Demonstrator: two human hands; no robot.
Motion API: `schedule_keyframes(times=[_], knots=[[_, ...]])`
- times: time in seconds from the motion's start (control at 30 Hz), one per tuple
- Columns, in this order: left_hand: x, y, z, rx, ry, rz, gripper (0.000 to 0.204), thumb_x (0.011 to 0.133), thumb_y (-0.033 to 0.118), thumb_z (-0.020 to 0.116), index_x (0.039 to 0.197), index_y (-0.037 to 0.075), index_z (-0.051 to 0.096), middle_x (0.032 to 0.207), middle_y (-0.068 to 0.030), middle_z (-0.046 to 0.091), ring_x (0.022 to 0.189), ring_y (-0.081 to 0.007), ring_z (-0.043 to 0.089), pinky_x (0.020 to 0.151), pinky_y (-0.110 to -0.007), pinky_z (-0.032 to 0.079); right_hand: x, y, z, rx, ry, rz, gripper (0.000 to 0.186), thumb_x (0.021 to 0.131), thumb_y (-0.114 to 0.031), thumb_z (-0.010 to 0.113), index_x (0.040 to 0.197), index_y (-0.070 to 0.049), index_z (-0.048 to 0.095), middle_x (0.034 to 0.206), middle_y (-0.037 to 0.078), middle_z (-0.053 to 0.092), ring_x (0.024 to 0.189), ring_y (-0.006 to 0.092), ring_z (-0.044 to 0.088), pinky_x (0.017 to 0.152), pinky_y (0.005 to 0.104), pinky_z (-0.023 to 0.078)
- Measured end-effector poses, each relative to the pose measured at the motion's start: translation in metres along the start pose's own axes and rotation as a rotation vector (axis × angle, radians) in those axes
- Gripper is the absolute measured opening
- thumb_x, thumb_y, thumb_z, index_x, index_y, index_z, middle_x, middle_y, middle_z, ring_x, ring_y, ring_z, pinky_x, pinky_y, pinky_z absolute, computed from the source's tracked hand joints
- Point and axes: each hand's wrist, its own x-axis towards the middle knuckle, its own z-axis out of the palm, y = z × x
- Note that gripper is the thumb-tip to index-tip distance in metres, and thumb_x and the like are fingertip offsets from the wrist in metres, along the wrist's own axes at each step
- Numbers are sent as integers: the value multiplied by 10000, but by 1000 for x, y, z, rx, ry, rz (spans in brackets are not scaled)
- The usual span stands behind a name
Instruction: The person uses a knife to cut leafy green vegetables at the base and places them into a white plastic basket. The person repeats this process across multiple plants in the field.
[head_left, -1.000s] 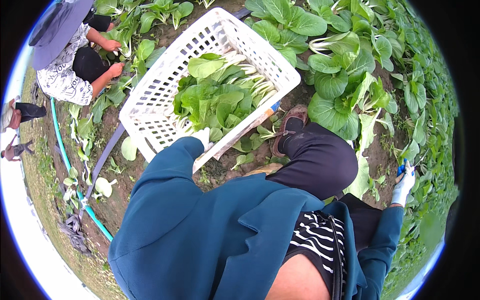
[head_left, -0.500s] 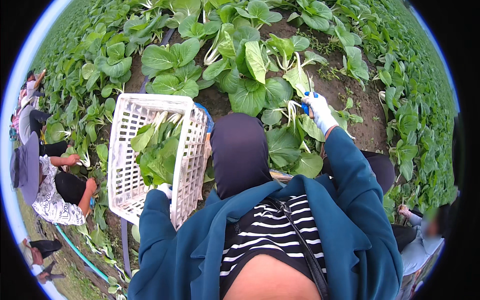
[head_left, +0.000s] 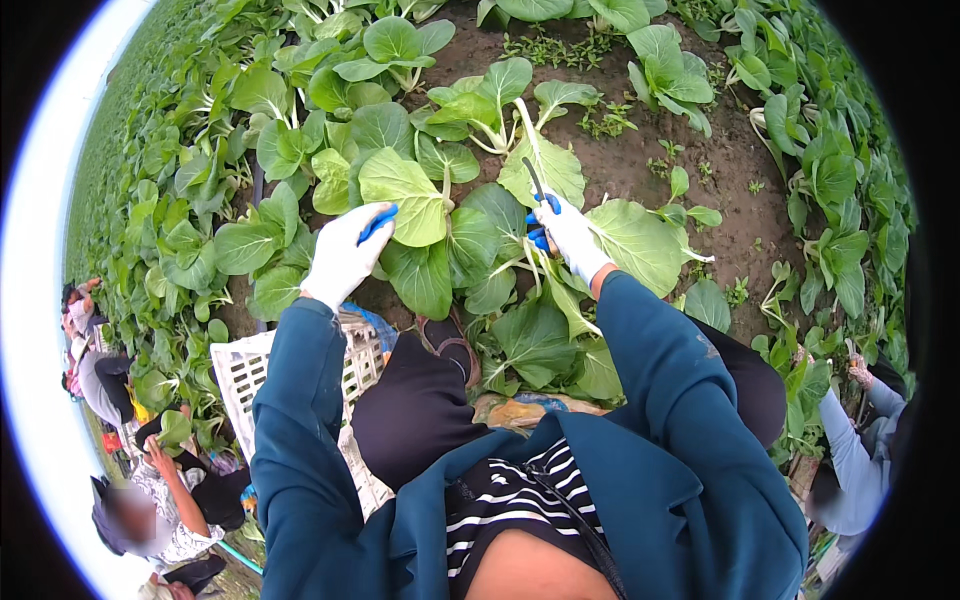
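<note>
Both my hands wear white gloves with blue palms. My left hand (head_left: 350,250) is beside a broad pale green leaf (head_left: 400,195) of a leafy bok choy plant, its fingers partly spread and nothing visible in them. My right hand (head_left: 568,238) is closed on a knife (head_left: 534,178), whose thin dark blade points up and away over a loose leaf with a white stalk (head_left: 550,165). Between my hands stand bok choy plants (head_left: 470,245) with dark green leaves. Most of the knife's handle is hidden in my fist.
A white slatted crate (head_left: 240,375) is at my left, partly covered by my left arm. More bok choy (head_left: 530,345) lies or grows in front of my knees. Other people crouch at the left (head_left: 180,490) and the right (head_left: 860,450). Bare soil (head_left: 735,215) shows at right.
My left hand has left the crate and come forward to the plants. My right hand, still with the knife, has shifted left and slightly nearer. My head view has shifted.
</note>
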Motion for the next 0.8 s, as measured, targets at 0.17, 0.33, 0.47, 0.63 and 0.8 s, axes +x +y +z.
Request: schedule_keyframes(times=[0.17,0.33,0.47,0.63,0.8], knots=[[205,-13,110,845,-261,611,518,901,297,679,1388,187,542,1423,-46,526,1331,-288,481,1055,-398,424,61,6,-3,24,58,59,251,1000,-162,556,1236,-77,561,772,-7,546,583,78,475,502,242,428],[284,-55,162,862,-455,174,845,838,488,715,1552,287,311,1602,-172,270,1356,-398,439,1048,-468,453,99,1,3,-53,105,15,588,933,-127,597,1497,-92,435,817,-2,571,627,76,502,538,247,457],[278,-102,169,659,-571,-41,749,883,553,622,1508,217,382,1379,-187,536,1084,-373,639,916,-441,522,125,12,11,-62,111,10,610,928,-123,592,1512,-102,418,852,17,588,677,92,528,589,259,478],[234,-116,178,577,-525,42,413,935,479,559,1114,114,637,924,-130,685,862,-332,675,760,-438,542,137,19,21,-238,190,7,615,931,-121,584,1518,-92,403,905,48,603,697,121,548,630,281,493],[205,-120,191,459,-434,-22,305,932,411,588,969,116,658,822,-133,674,776,-343,665,699,-445,527,139,21,22,-162,173,36,599,937,-144,586,1507,-80,415,961,61,617,721,117,568,631,272,498]])
